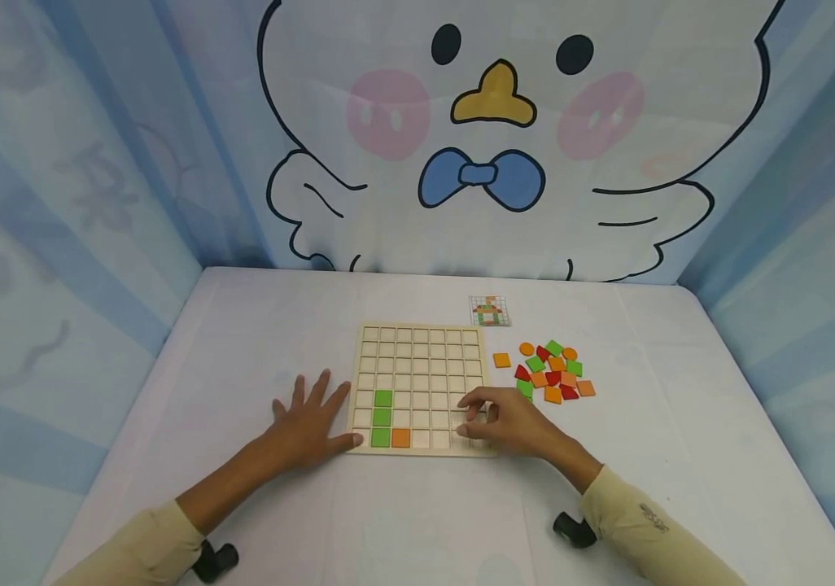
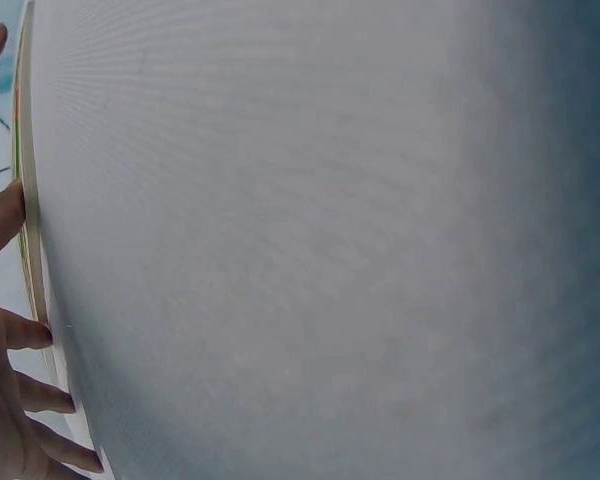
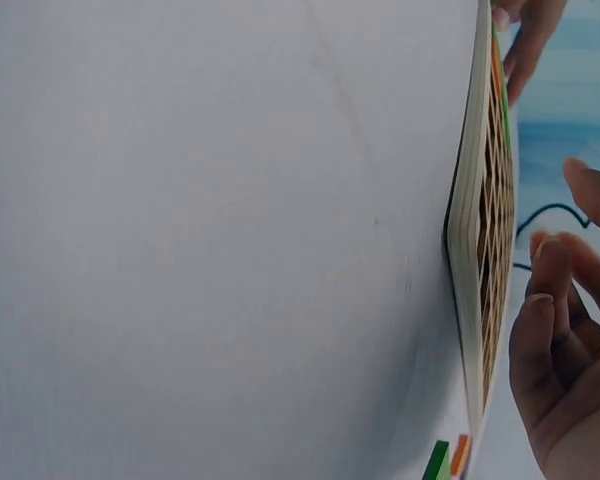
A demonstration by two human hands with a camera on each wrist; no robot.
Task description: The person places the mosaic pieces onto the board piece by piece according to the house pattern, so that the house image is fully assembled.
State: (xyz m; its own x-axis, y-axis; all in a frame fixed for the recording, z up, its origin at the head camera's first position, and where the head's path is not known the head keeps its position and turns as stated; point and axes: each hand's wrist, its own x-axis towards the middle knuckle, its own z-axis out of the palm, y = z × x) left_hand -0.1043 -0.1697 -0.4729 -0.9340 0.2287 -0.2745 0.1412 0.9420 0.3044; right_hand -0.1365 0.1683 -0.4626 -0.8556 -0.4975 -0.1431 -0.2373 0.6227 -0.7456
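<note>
A pale wooden grid board [image 1: 421,382] lies flat on the table. Three green squares [image 1: 382,417] fill a short column at its lower left, with one orange square [image 1: 400,438] beside the bottom one. My left hand [image 1: 308,431] rests on the table with fingers spread, its thumb on the board's lower left corner. Over the board's right side hovers my right hand [image 1: 513,419], fingers loosely bent. In the right wrist view, a gap separates that thumb [image 3: 595,200] from the fingers, and no piece shows between them.
Right of the board lies a loose group of green, orange and red pieces [image 1: 557,364], some square, some round, some wedge-shaped. One orange square [image 1: 501,360] sits apart from them. A small pattern card [image 1: 489,311] lies behind the board. Printed curtains [image 1: 491,236] enclose the table.
</note>
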